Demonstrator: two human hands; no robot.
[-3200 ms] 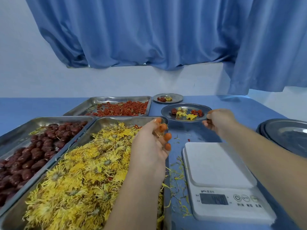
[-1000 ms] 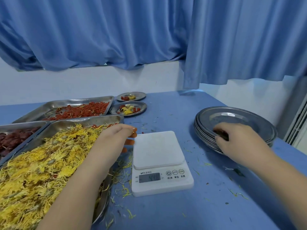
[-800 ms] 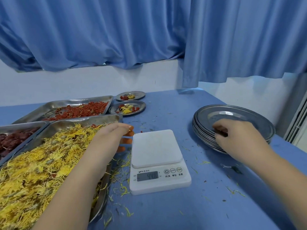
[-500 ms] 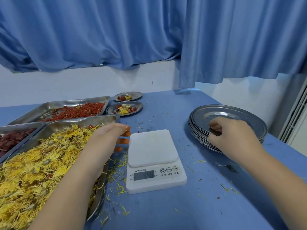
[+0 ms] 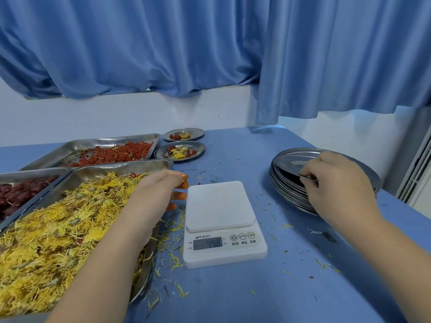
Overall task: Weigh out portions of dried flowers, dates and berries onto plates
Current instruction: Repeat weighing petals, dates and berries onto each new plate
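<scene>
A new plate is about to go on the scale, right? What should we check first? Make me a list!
1. Scale platform bare: ok.
2. Display at zero: not ok; it shows digits, something like 448, with nothing on the platform.
3. Right hand takes just one plate: cannot tell; it grips the rim of the top plate, tilted up off the stack, but hides the edge.
4. Left hand clear of the platform: cannot tell; it lies right beside the platform's left edge.
5. Flowers ready: ok; the flower tray is well filled.
</scene>
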